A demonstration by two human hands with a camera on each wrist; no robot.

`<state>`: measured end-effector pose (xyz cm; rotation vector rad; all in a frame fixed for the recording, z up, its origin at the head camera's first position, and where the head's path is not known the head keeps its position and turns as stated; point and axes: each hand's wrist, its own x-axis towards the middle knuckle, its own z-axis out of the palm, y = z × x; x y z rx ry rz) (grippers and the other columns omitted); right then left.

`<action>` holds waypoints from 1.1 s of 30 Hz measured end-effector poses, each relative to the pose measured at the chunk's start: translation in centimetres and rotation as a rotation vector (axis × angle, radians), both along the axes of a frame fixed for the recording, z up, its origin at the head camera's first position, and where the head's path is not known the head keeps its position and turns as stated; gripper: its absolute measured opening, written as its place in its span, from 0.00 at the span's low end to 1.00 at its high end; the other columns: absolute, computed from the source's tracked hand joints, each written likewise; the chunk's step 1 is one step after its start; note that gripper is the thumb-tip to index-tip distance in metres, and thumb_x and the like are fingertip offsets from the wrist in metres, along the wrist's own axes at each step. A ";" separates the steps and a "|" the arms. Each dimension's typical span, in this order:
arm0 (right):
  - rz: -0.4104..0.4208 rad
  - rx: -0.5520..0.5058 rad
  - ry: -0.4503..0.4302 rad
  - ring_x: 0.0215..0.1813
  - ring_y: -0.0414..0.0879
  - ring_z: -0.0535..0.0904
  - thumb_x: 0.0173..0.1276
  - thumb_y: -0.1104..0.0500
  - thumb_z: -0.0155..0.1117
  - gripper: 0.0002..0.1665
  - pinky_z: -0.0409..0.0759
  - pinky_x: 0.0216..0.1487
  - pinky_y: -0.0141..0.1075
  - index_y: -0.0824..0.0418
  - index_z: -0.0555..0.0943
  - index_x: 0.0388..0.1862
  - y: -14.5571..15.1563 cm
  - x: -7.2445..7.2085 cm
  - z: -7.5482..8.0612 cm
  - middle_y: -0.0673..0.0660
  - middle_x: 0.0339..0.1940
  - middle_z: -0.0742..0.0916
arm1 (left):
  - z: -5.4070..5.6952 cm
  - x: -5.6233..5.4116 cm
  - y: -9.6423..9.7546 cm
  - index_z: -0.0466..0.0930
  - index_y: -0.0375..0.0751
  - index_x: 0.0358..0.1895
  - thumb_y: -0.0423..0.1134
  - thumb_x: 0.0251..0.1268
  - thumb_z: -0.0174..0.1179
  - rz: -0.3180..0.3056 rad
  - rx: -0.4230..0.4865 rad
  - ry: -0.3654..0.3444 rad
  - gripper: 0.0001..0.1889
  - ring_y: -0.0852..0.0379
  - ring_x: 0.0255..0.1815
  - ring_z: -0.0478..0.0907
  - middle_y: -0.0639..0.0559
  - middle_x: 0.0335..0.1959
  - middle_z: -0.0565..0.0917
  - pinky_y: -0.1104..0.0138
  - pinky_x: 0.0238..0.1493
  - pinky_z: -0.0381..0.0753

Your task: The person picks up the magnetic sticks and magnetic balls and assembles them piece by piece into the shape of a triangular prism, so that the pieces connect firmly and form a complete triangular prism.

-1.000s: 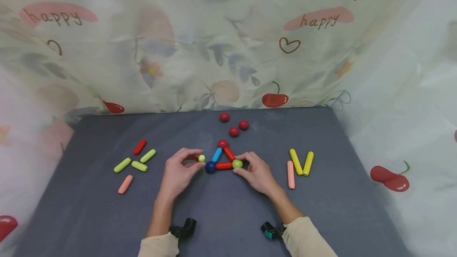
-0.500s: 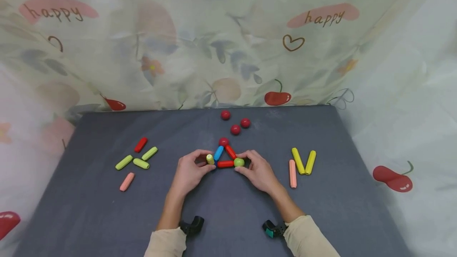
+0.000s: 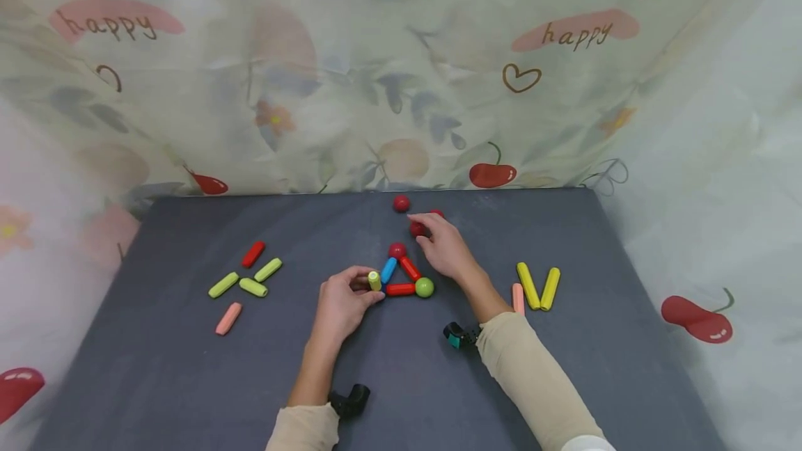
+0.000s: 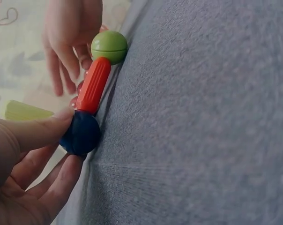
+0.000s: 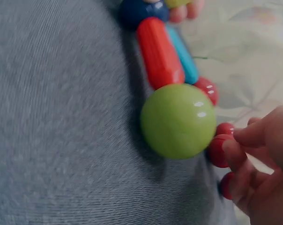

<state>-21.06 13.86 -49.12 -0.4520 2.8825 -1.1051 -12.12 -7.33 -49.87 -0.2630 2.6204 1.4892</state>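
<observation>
A triangle of magnetic rods and balls lies mid-table in the head view. Its corners are a red ball (image 3: 397, 250), a green ball (image 3: 425, 287) and a dark blue ball (image 4: 80, 133). Two red rods (image 3: 401, 289) and a blue rod (image 3: 388, 270) form its sides. My left hand (image 3: 341, 305) pinches the dark blue ball between thumb and fingers. From that ball a yellow-green rod (image 3: 374, 280) sticks up beside the thumb. My right hand (image 3: 447, 249) reaches over the loose red balls, thumb and fingers parted around one loose red ball (image 3: 416, 228); firm contact cannot be told.
Another loose red ball (image 3: 401, 203) lies farther back; one more is partly behind the right hand. On the left lie several yellow-green rods (image 3: 223, 285), a red rod (image 3: 253, 254) and a pink rod (image 3: 228, 319). Yellow rods (image 3: 528, 285) and a pink rod (image 3: 518, 298) lie right.
My left hand has moved right, bringing the yellow-green rod onto the dark blue ball. My right hand has left the green ball and moved back to the loose red balls.
</observation>
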 end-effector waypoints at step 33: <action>0.302 -0.307 -0.023 0.33 0.41 0.75 0.72 0.52 0.68 0.19 0.76 0.34 0.31 0.51 0.82 0.61 -4.4 5.5 3.3 0.51 0.46 0.84 | -0.2 -0.2 -0.7 0.88 0.50 0.49 0.43 0.53 0.79 -0.035 -0.072 0.052 0.19 0.54 0.42 0.88 0.50 0.41 0.92 0.56 0.45 0.86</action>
